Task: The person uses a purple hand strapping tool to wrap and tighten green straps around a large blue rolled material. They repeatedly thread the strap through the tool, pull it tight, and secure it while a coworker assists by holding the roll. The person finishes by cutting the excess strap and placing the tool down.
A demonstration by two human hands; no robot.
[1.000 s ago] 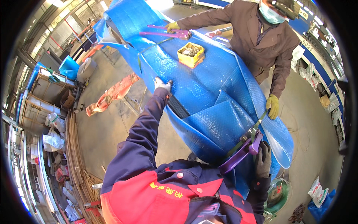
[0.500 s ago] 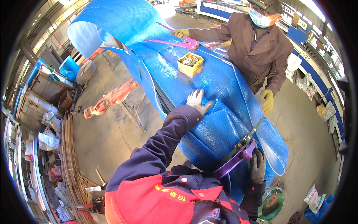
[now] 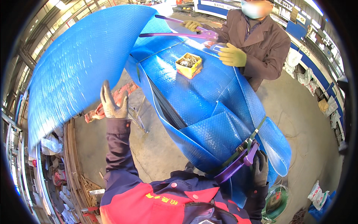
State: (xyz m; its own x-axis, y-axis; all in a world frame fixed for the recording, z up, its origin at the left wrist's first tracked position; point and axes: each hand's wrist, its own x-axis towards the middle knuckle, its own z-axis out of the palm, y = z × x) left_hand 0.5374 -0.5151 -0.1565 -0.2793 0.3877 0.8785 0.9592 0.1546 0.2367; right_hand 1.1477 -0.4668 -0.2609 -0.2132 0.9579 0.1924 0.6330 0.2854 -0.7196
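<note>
My left hand, in a pale work glove, is raised with fingers spread, beside the lifted flap of blue quilted sheeting; it holds nothing. At lower right, my gloved right hand is closed at the purple strapping tensioner, its fingers partly hidden. A green strap runs from the tensioner around the wrapped bundle. Through a gap in the wrapping, dark long pieces show. On top of the bundle sits a cut-open yellow container of small metal pieces.
Across the bundle a co-worker in brown holds a purple long-handled tool, the other yellow-gloved hand raised. An orange-wrapped stand is at left. Long strips lie beside cluttered shelves. A green strap coil lies at lower right.
My left hand has left the bundle's top and swung left, opening out. The blue flap has billowed down and left. The co-worker's lowered hand has risen, and the long-handled tool has shifted up and right.
</note>
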